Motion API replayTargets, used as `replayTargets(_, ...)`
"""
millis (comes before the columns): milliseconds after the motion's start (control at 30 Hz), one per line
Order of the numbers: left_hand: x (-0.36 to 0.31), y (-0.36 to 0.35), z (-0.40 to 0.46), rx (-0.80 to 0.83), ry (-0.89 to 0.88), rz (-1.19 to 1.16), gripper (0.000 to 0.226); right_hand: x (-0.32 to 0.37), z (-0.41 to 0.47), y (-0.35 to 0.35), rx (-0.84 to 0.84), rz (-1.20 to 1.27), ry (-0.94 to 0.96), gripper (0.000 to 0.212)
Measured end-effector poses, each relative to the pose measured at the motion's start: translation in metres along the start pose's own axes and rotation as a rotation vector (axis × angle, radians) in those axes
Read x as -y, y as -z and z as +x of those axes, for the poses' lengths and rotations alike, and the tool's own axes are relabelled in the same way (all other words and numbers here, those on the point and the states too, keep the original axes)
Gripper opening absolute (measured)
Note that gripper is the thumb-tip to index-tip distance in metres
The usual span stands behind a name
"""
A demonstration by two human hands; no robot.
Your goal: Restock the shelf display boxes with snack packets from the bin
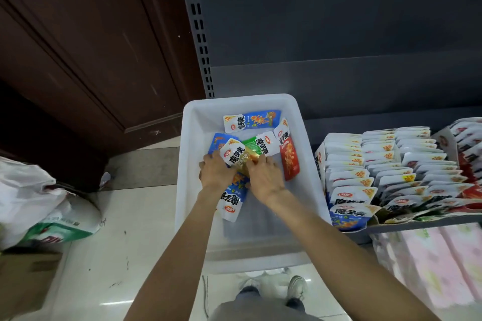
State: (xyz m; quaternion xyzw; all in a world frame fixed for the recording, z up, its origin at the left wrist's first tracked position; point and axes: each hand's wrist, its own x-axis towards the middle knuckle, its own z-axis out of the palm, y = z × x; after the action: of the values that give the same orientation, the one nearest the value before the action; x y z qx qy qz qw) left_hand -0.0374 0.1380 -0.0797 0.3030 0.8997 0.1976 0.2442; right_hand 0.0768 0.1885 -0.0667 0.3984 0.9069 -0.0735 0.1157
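A white plastic bin [305, 138] sits on the shelf's left end with several snack packets loose inside. Both my hands reach into it. My left hand [215, 173] and my right hand [264, 177] together grip a yellow packet [236, 155] at the bin's middle. A green packet [257, 146] lies just behind it, a red packet [288, 156] to the right, a blue packet [251, 120] at the back and another blue packet [232, 200] under my wrists. To the right, display boxes [378, 172] hold rows of upright packets.
The dark shelf back panel [339, 21] rises behind the bin. A brown wooden door [78, 47] stands at the left. White bags [39, 203] and a cardboard box [23, 281] lie on the tiled floor at the left. Pink-patterned packs [438, 268] fill the shelf below.
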Motion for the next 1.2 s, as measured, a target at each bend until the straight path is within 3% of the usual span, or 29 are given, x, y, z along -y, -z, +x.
replayTargets(167, 0.006, 0.001, -0.01, -0.088, -0.06, -0.018, 0.058, -0.005, -0.003, 0.003, 0.068, 0.264, -0.084, 0.05)
replayTargets(300, 0.008, 0.007, -0.027, -0.065, -0.026, -0.117, 0.058, -0.001, -0.016, 0.01, -0.093, 0.29, -0.121, 0.051)
replayTargets(400, 0.0, 0.021, -0.049, -0.071, 0.004, -0.375, 0.048, -0.001, -0.035, 0.032, -0.266, 0.458, -0.105, 0.048)
replayTargets(467, -0.01, 0.035, -0.071, 0.031, 0.013, -0.691, 0.038, -0.007, -0.056, 0.051, -0.378, 0.7, -0.092, 0.045)
replayTargets(567, -0.032, 0.055, -0.112, 0.104, -0.184, -0.924, 0.026, -0.031, -0.101, 0.078, -0.484, 1.064, 0.008, 0.031)
replayTargets(633, -0.054, 0.063, -0.139, 0.059, -0.346, -0.941, 0.013, -0.056, -0.136, 0.088, -0.521, 1.078, 0.059, 0.019)
replayTargets(800, -0.118, 0.047, -0.198, 0.068, -0.769, -0.681, 0.028, -0.126, -0.219, 0.092, -0.723, 0.848, -0.065, 0.019)
replayTargets(967, -0.152, -0.007, -0.222, 0.214, -1.019, -0.545, 0.005, -0.184, -0.273, 0.062, -0.789, 0.736, -0.325, 0.016)
replayTargets(1133, -0.163, -0.044, -0.194, -0.029, -1.072, -0.071, 0.03, -0.22, -0.279, 0.017, -0.751, 0.954, -0.424, 0.01)
replayTargets(1200, -0.169, -0.052, -0.183, -0.01, -1.082, 0.046, 0.033, -0.224, -0.265, 0.005, -0.725, 1.125, -0.411, 0.015)
